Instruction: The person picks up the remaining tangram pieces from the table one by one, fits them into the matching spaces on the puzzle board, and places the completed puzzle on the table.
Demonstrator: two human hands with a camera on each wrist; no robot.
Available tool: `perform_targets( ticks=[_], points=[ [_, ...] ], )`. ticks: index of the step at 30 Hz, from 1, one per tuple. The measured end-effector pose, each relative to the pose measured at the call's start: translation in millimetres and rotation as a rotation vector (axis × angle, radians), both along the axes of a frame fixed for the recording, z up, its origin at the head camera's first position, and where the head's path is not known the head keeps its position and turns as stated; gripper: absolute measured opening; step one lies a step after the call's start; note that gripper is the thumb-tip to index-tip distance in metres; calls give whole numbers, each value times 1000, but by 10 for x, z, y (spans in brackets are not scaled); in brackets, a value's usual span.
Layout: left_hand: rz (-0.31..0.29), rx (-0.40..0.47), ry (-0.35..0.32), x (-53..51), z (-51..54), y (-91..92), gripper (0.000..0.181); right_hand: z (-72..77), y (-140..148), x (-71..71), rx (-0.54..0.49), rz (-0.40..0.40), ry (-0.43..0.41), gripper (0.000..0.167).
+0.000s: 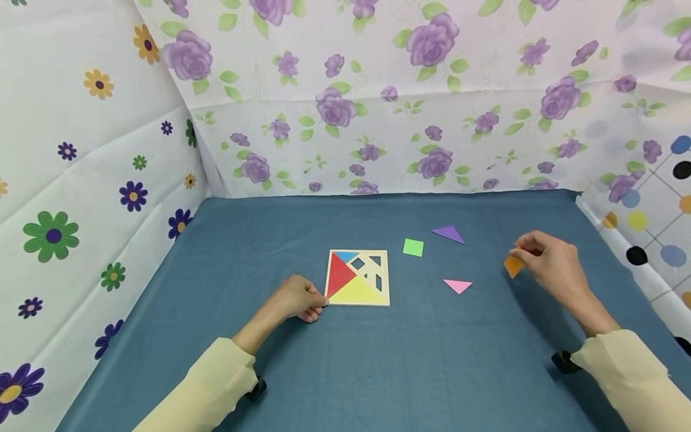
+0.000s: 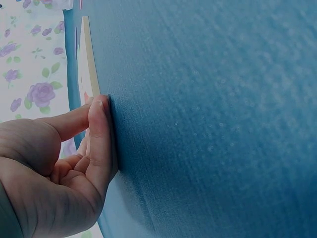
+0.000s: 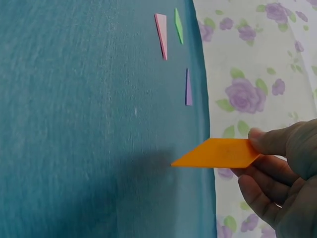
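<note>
Head view: the right hand (image 1: 555, 267) pinches the orange parallelogram (image 1: 513, 267) above the counter (image 1: 432, 360), best gripped lightly; the left hand (image 1: 296, 298) pinches the wooden board (image 1: 385, 271) at its near-left corner, best kept steady.

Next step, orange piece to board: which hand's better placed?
Probably the right hand: it pinches the orange piece above the cloth. The left hand grips the board by its near left corner, so seems suited to steadying.

An orange parallelogram (image 3: 215, 153) is pinched at lower right by the right hand (image 3: 302, 193). On blue cloth (image 3: 74, 99), a pink piece (image 3: 162, 35) and a green piece (image 3: 179, 27) are seen at upper centre, a purple piece (image 3: 188, 89) below them, its outline perhaps triangular.
</note>
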State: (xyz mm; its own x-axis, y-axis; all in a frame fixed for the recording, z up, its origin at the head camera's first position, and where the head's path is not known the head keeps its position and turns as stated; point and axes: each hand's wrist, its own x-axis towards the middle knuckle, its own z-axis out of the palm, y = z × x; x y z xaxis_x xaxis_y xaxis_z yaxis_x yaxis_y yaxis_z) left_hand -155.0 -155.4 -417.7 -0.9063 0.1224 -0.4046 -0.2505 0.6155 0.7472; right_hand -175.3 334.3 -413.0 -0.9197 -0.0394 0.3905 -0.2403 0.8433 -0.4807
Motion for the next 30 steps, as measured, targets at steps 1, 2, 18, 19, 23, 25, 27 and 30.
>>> perform_targets(
  ticks=[1, 2, 18, 19, 23, 25, 27, 30],
  points=[
    [2, -3, -1, 1, -3, 2, 15, 5, 12, 11, 1, 0, -1, 13],
    [3, -5, -2, 2, -4, 5, 15, 7, 25, 23, -2, -1, -4, 12],
    [4, 2, 3, 12, -6, 2, 14, 108, 94, 159, -18, -37, -63, 16],
    [4, 2, 3, 12, -7, 2, 14, 112, 102, 168, -20, -40, -72, 17],
    [1, 2, 0, 11, -1, 3, 15, 123, 127, 207, -23, -35, -95, 20],
    [1, -1, -2, 9, 2, 5, 15, 132, 133, 230, -24, -26, -105, 21],
    [2, -6, -3, 8, 6, 6, 15, 140, 140, 249, -22, -21, -121, 23],
    [4, -11, -6, 3, 5, 9, 15, 151, 154, 278, -19, -29, -145, 25]
  ],
)
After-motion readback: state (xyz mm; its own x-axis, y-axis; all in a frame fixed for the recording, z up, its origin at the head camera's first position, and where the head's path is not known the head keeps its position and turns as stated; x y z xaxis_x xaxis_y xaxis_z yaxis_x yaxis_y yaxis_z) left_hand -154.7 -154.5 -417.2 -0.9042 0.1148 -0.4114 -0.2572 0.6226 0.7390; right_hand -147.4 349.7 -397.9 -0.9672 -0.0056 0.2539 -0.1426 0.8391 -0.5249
